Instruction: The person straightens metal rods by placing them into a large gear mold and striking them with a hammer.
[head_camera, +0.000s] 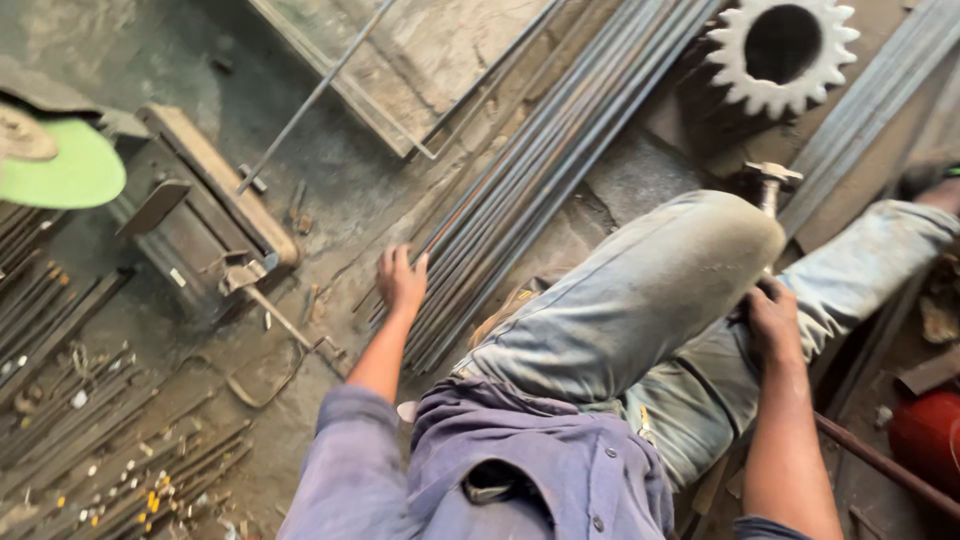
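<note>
A: We start with the biggest thing, the floor (300, 170), grey, dusty and stained, with the person seated on it in pale worn jeans (640, 290) and a purple shirt (520, 470).

B: Next we have the bundle of long steel rods (540, 170), running from the top right down to the middle of the view, lying flat on the floor.

A: And the left hand (401, 280)?

B: We see it resting on the lower end of that bundle, fingers (392, 260) spread and laid over the rods, not closed around any 1 of them.

A: Then the large toothed gear (780, 50) at the top right, pale, with a dark round bore, standing just beside the rods.

B: To the left we note a dark metal box-like frame (200, 215) on the floor, and a green disc (65, 170) at the left edge. Bottom left lies a heap of thinner dark rods (110, 450).

A: The right hand (775, 320)?

B: It sits behind the raised knee, fingers curled. We think it grips the shaft of a hammer (770, 180), whose metal head shows just above the knee, but the leg hides most of the handle, so we cannot be sure.

A: Smaller still, a single thin rod (315, 95) lies across the floor at the upper left, and something round and red (925, 435) shows at the right edge.
</note>
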